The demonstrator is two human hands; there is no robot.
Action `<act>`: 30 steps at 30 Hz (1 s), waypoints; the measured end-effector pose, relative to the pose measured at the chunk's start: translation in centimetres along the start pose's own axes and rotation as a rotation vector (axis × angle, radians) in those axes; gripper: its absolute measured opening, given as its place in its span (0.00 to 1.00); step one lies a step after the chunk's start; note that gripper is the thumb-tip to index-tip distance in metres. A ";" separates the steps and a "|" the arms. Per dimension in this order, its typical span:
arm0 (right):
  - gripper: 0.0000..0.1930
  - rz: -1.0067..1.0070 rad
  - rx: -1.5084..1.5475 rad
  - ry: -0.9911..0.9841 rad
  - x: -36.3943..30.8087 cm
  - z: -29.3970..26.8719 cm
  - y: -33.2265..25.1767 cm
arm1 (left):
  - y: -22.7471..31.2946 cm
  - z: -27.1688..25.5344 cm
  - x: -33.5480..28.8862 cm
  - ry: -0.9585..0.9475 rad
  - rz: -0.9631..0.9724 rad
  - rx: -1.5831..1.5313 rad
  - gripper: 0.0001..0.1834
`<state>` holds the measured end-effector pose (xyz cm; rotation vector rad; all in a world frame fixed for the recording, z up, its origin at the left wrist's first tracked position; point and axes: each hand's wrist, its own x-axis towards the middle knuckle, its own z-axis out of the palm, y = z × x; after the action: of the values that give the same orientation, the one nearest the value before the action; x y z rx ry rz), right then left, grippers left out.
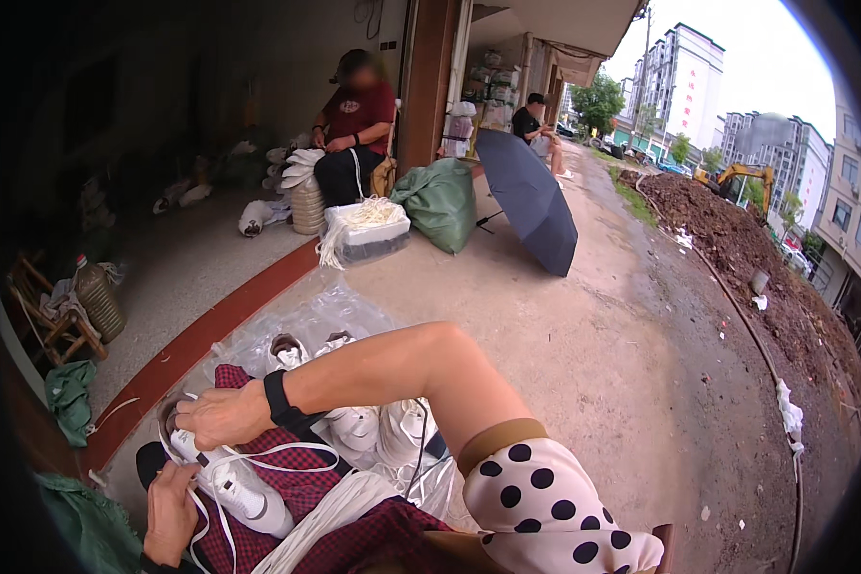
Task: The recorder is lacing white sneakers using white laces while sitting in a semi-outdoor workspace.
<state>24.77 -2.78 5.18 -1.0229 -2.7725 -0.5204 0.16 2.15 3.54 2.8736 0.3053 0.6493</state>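
Observation:
A white sneaker lies on my lap over red-and-black checked cloth, its toe toward me. My right hand reaches across from the right with a black band on its wrist; its fingers are closed at the shoe's upper end, pinching a white shoelace. Beside the shoe's left edge is my left hand, fingers curled against the lacing with a lace strand by them. Loose lace ends loop over the shoe and cloth. A thick bundle of white laces lies across my lap, right of the sneaker.
More white sneakers stand on clear plastic sheeting beyond my lap. Farther off are a white box of laces, a green sack, a dark open umbrella and a seated person. A plastic bottle stands left.

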 end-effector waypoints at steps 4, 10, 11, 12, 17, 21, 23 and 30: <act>0.05 -0.205 -0.115 0.032 0.4 0.3 0.9 | -1.2 -1.0 1.1 -0.091 0.222 0.293 0.02; 0.09 -0.072 -0.097 -0.251 0.6 1.9 1.2 | -1.9 -2.5 3.7 -0.282 0.211 0.258 0.11; 0.09 -0.013 -0.035 -0.390 1.7 2.1 1.6 | -2.1 -3.2 4.3 -0.434 0.062 0.118 0.13; 0.10 0.047 0.030 -0.524 2.9 2.4 1.8 | -2.3 -3.6 5.1 -0.599 -0.129 0.021 0.14; 0.22 0.358 0.101 -0.737 6.3 2.6 2.6 | -1.9 -1.9 7.4 -0.589 -0.365 0.154 0.12; 0.18 0.326 0.217 -0.430 4.0 2.7 1.3 | -1.8 -0.4 7.0 -0.470 -0.254 0.365 0.09; 0.14 0.470 0.331 -0.271 2.7 2.9 0.4 | -2.2 -0.5 6.7 -0.512 -0.368 0.223 0.07; 0.17 0.695 1.068 0.413 2.7 0.2 1.1 | 0.4 -0.4 5.3 -0.336 -0.363 0.107 0.03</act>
<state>23.43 -0.24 5.96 -1.2218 -1.6896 0.6859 4.74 3.07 6.12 2.8453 0.8012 0.0865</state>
